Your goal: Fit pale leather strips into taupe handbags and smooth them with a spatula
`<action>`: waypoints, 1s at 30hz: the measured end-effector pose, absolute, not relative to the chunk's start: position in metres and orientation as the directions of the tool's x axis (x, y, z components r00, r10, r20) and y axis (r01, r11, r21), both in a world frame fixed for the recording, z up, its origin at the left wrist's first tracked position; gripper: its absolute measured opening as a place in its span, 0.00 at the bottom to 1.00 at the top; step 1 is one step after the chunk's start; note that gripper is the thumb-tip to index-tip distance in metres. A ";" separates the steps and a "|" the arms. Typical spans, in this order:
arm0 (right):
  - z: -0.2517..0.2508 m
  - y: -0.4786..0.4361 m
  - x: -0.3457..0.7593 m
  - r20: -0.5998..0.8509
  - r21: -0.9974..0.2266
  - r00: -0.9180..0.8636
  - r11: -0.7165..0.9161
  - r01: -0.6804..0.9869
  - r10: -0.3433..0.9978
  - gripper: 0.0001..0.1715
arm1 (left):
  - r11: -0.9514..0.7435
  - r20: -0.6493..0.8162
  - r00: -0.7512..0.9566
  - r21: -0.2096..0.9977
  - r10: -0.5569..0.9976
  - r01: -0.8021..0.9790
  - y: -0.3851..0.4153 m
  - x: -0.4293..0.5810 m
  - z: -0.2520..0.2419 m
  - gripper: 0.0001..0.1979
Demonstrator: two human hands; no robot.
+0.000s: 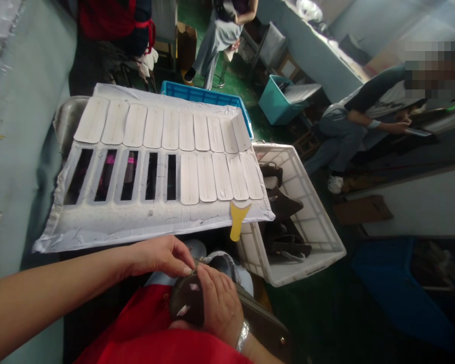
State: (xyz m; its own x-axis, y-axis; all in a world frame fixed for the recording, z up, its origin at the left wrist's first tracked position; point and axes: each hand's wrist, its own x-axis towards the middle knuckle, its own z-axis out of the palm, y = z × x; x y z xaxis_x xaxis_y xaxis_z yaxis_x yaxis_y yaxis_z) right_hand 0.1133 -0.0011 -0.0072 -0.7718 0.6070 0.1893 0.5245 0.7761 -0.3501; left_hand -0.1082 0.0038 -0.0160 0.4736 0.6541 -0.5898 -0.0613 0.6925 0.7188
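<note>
The left hand (151,259) had its thumb and forefinger drawn together in a pinch at the rim of a dark olive-brown, leather-like bag (187,298) with a rounded end. The right hand (220,298), wearing a silver-coloured bracelet (243,335), was clasped over that end, its fingers bent across the surface and their tips just beside the pinch. The bag lay directly under both hands, against bright red cloth (159,349).

The step in hand looked like close work along the rim, one hand steadying while the other pinched; the next move seemed to call for a firm right hold and small, careful fingertip pressure.

Exactly what the left fingertips gripped was hidden where they met the rim. The right hand and forearm covered much of the bag, and the red cloth hid its lower side. Two small pale scraps (183,310) below the pinch were too blurred to identify.
</note>
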 end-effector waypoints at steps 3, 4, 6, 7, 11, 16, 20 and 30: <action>-0.007 0.001 0.111 0.246 -0.329 -0.770 0.798 0.505 0.588 0.39 | 0.738 -0.621 0.489 0.670 0.613 -0.075 0.006 -0.108 -0.015 0.16; -0.007 0.002 0.111 0.260 -0.329 -0.770 0.804 0.496 0.582 0.38 | 0.749 -0.629 0.489 0.657 0.604 -0.080 0.007 -0.108 -0.015 0.16; -0.006 0.003 0.110 0.275 -0.338 -0.768 0.806 0.487 0.579 0.37 | 0.759 -0.633 0.490 0.645 0.600 -0.096 0.008 -0.108 -0.014 0.16; -0.006 0.004 0.110 0.280 -0.342 -0.766 0.806 0.484 0.579 0.37 | 0.761 -0.629 0.497 0.640 0.598 -0.106 0.009 -0.107 -0.014 0.16; -0.004 0.005 0.110 0.267 -0.352 -0.767 0.800 0.485 0.583 0.35 | 0.772 -0.623 0.519 0.623 0.586 -0.124 0.011 -0.105 -0.013 0.15; -0.006 0.006 0.111 0.256 -0.384 -0.769 0.791 0.476 0.586 0.33 | 0.793 -0.642 0.508 0.592 0.574 -0.147 0.009 -0.105 -0.011 0.13; -0.009 0.003 0.112 0.250 -0.431 -0.753 0.766 0.476 0.608 0.27 | 0.808 -0.636 0.535 0.565 0.555 -0.166 0.008 -0.106 -0.014 0.13; 0.028 0.083 0.103 -0.472 -0.814 -0.771 0.125 0.567 0.428 0.12 | 0.504 -0.536 0.310 0.844 0.785 0.182 0.002 -0.092 0.003 0.11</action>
